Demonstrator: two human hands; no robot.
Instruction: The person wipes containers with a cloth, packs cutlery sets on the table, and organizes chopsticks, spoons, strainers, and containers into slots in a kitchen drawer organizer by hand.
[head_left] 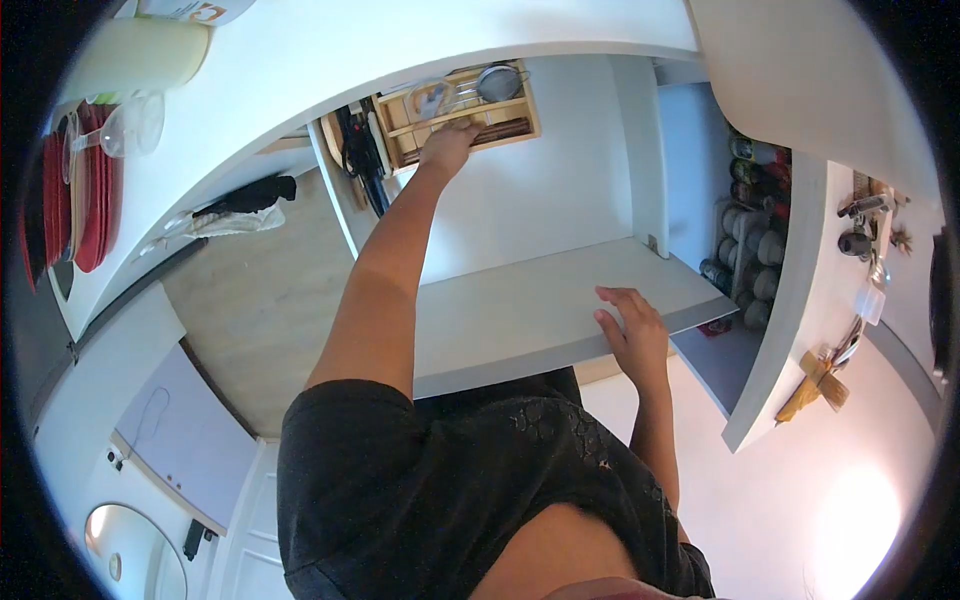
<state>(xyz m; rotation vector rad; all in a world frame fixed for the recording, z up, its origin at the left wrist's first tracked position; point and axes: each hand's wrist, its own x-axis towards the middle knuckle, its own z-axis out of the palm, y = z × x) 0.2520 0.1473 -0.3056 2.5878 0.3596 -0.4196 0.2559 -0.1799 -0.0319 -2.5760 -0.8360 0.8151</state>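
My left hand reaches into an open white drawer. Its fingers are bent over the near side of a wooden cutlery tray, beside dark brown sticks lying in the front compartment. The fingertips are partly hidden among them. In the tray's back compartment lie a small mesh strainer and a clear plastic item. Black-handled utensils stand left of the tray. My right hand hovers by the drawer's front panel, fingers apart and holding nothing.
A white countertop curves above the drawer. Several jars and cans fill a compartment on the right. Utensils hang on the far right. Red folded items and a clear cup are at upper left.
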